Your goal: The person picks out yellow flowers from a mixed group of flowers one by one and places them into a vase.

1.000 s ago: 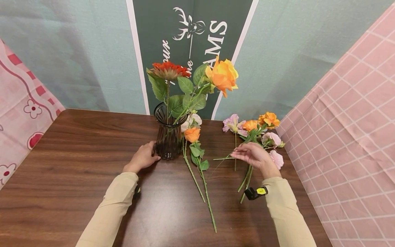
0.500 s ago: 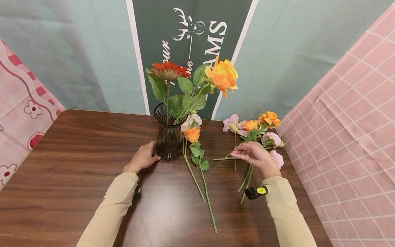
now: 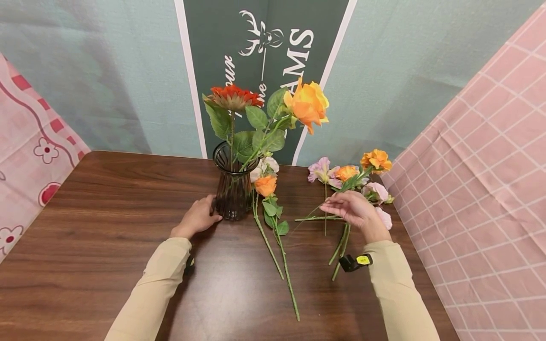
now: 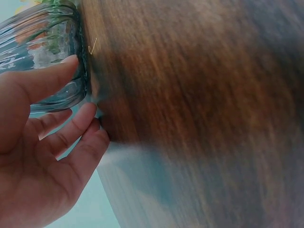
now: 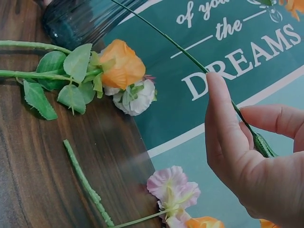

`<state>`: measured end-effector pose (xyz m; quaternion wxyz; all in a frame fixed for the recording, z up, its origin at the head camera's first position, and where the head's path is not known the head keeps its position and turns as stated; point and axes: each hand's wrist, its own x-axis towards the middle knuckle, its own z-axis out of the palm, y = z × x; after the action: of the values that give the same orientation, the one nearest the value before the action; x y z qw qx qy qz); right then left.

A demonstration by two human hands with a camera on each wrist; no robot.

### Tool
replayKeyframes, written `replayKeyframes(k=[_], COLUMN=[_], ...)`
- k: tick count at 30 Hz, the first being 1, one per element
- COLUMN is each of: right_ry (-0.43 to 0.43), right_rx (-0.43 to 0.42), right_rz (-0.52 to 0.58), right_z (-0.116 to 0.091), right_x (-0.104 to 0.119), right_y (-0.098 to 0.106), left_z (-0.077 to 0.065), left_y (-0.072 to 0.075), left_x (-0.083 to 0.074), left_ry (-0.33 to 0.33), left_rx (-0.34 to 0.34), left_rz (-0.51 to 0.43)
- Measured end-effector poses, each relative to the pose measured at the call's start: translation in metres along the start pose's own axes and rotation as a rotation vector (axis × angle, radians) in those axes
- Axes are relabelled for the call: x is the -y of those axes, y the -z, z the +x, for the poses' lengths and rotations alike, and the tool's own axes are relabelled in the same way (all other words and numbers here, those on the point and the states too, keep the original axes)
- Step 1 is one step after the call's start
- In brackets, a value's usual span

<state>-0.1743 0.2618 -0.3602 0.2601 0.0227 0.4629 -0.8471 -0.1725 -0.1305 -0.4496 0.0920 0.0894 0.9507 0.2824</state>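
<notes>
My left hand (image 3: 197, 217) holds the base of a dark ribbed glass vase (image 3: 233, 201), its thumb on one side and its fingers on the other in the left wrist view. In the vase stand a red flower (image 3: 234, 98) and a large yellow-orange rose (image 3: 308, 105) with green leaves. My right hand (image 3: 351, 210) pinches a thin green stem (image 5: 180, 47) between thumb and fingers. An orange flower (image 3: 376, 161) beyond this hand seems to belong to that stem; the join is hidden. Under and behind the hand lie more flowers.
An orange rose (image 3: 266, 186) and a white flower (image 3: 268, 166) lie right of the vase, stems toward the front. By the pink grid cloth (image 3: 477, 189) lie a lilac flower (image 3: 322, 171), another orange flower (image 3: 346, 172) and pink flowers (image 3: 375, 192).
My right hand has risen slightly and shifted a little right, and the orange flower beyond it has moved up and right with it. The left hand and vase have stayed still.
</notes>
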Motion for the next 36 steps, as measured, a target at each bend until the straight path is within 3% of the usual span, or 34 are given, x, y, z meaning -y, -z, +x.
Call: replayKeyframes(k=[3,6,13,17,36], right_ry=[0.016,0.025,0.001,-0.004,0.056], right_rx=[0.099,0.121,-0.048,-0.101,-0.107], right_rz=[0.007,-0.004,0.026,0.042,0.156], right_z=[0.004,0.004,0.000,-0.001,-0.001], right_x=[0.001,0.003,0.012,0.016,0.033], right_y=[0.009,0.009,-0.010,-0.017,-0.034], left_z=[0.000,0.001,0.002,0.002,0.001], left_y=[0.000,0.000,-0.001,-0.001,-0.002], left_x=[0.000,0.001,0.003,0.003,0.002], left_ry=[-0.001,-0.003,-0.016,-0.021,-0.011], left_rx=[-0.002,-0.006,-0.015,-0.015,-0.007], left_rz=[-0.002,-0.004,0.000,-0.004,-0.007])
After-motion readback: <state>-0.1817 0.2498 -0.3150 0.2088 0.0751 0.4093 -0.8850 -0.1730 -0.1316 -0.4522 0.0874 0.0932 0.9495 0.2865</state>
